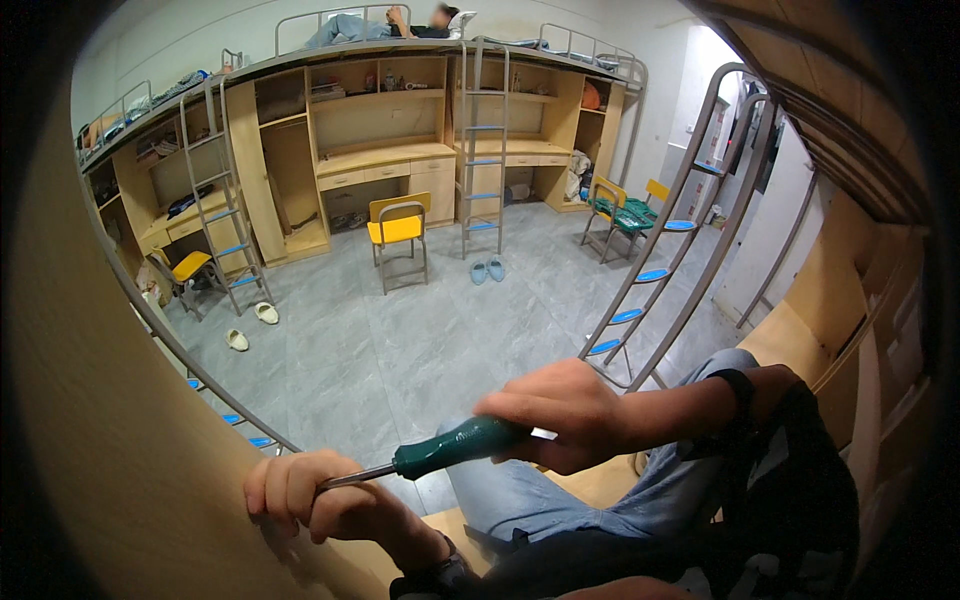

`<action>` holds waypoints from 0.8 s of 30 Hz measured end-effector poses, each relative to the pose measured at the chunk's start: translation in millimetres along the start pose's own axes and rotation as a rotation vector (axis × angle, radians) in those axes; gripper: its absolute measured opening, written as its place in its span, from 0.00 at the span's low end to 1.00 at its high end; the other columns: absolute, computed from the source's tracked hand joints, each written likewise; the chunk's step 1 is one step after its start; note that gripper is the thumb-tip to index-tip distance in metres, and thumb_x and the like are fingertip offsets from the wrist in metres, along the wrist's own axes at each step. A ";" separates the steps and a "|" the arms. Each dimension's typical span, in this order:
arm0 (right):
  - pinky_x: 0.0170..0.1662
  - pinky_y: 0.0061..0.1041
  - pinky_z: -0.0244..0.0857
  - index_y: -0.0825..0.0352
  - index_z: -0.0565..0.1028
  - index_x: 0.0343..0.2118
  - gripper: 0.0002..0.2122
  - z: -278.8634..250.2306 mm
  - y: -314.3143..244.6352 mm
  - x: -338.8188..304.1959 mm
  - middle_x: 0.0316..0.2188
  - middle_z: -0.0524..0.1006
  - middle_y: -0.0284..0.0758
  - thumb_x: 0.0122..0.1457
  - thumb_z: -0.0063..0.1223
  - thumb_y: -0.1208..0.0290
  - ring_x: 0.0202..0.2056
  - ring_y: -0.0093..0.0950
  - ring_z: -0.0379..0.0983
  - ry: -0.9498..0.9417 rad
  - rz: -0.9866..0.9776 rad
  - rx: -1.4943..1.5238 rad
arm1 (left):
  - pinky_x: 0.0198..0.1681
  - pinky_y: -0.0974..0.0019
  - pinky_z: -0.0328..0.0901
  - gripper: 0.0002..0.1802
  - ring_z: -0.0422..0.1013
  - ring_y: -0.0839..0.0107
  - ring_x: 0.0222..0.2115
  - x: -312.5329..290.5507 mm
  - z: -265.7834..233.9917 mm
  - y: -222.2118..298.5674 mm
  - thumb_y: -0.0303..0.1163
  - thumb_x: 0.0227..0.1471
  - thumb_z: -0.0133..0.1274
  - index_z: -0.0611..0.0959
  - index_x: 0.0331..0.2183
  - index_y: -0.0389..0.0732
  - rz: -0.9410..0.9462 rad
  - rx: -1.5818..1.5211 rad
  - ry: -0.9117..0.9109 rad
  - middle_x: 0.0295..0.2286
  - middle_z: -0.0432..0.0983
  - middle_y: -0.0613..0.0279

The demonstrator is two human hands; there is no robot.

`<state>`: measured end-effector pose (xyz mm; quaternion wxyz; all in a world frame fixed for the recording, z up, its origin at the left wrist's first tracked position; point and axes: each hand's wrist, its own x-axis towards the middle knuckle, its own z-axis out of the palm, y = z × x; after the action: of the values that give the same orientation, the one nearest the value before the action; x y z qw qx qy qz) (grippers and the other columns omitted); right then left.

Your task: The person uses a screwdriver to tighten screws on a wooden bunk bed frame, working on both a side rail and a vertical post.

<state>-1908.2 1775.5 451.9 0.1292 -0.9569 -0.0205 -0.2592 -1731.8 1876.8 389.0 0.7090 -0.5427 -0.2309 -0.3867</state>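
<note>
A screwdriver (pixel 458 447) with a dark green handle and a thin metal shaft lies almost level between my hands, its handle end tipped slightly up. My right hand (pixel 562 412) is wrapped round the back end of the handle. Curled fingers of my left hand (pixel 325 497) close round the shaft near its tip, against the wooden panel (pixel 150 430) on the left. The tip itself is hidden behind those fingers, so what it touches does not show.
My jeans-clad legs (pixel 560 500) rest on a wooden surface. A ladder (pixel 690 225) with blue treads stands at the right. Across the grey tiled floor (pixel 400 340) are yellow chairs (pixel 398 228), slippers (pixel 487 271) and desks under bunks. A person (pixel 420 28) lies on a far bunk.
</note>
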 end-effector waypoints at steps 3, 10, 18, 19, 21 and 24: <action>0.26 0.19 0.63 0.67 0.69 0.45 0.18 3.6 6.2 4.9 0.26 0.74 0.35 0.53 0.57 0.66 0.24 0.22 0.70 -0.100 0.199 0.329 | 0.26 0.74 0.62 0.07 0.60 0.74 0.23 1.8 1.9 1.5 0.31 0.55 0.45 0.76 0.29 0.41 0.012 -0.006 -0.031 0.22 0.66 0.62; 0.21 0.17 0.60 0.69 0.72 0.36 0.27 -10.3 15.7 -0.4 0.15 0.69 0.32 0.59 0.37 0.42 0.17 0.20 0.68 -0.496 0.901 1.244 | 0.24 0.74 0.61 0.07 0.58 0.75 0.21 -1.2 -5.4 0.0 0.31 0.54 0.48 0.77 0.28 0.41 -0.011 -0.055 0.001 0.21 0.66 0.62; 0.21 0.17 0.61 0.69 0.72 0.37 0.20 -9.3 9.1 5.9 0.18 0.72 0.32 0.58 0.48 0.52 0.18 0.20 0.69 -0.367 0.621 0.905 | 0.21 0.72 0.61 0.11 0.59 0.73 0.22 0.1 -0.3 11.2 0.37 0.56 0.46 0.76 0.32 0.39 -0.017 0.045 -0.036 0.22 0.68 0.61; 0.21 0.17 0.62 0.69 0.72 0.38 0.19 -9.3 7.1 5.3 0.19 0.73 0.32 0.58 0.51 0.55 0.18 0.21 0.69 -0.310 0.579 0.849 | 0.21 0.72 0.61 0.13 0.59 0.73 0.22 -0.3 -0.4 12.3 0.38 0.57 0.45 0.75 0.33 0.38 -0.023 0.091 -0.040 0.22 0.68 0.61; 0.22 0.17 0.62 0.68 0.72 0.39 0.17 -8.4 7.4 3.6 0.20 0.73 0.33 0.56 0.54 0.59 0.19 0.21 0.69 -0.208 0.373 0.593 | 0.21 0.71 0.61 0.14 0.60 0.73 0.24 -1.0 0.2 11.7 0.40 0.57 0.43 0.73 0.35 0.38 -0.031 0.137 -0.027 0.24 0.68 0.61; 0.21 0.17 0.62 0.67 0.71 0.41 0.16 -6.4 8.2 1.7 0.21 0.73 0.34 0.52 0.58 0.64 0.18 0.22 0.69 -0.059 0.096 0.263 | 0.21 0.70 0.61 0.15 0.61 0.72 0.26 -3.0 -0.1 16.2 0.41 0.58 0.41 0.72 0.37 0.39 -0.038 0.176 -0.009 0.25 0.68 0.62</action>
<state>-1909.0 1765.9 456.1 0.2652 -0.9387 -0.0123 -0.2198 -1720.6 1879.4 377.1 0.7454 -0.4753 -0.2775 -0.3761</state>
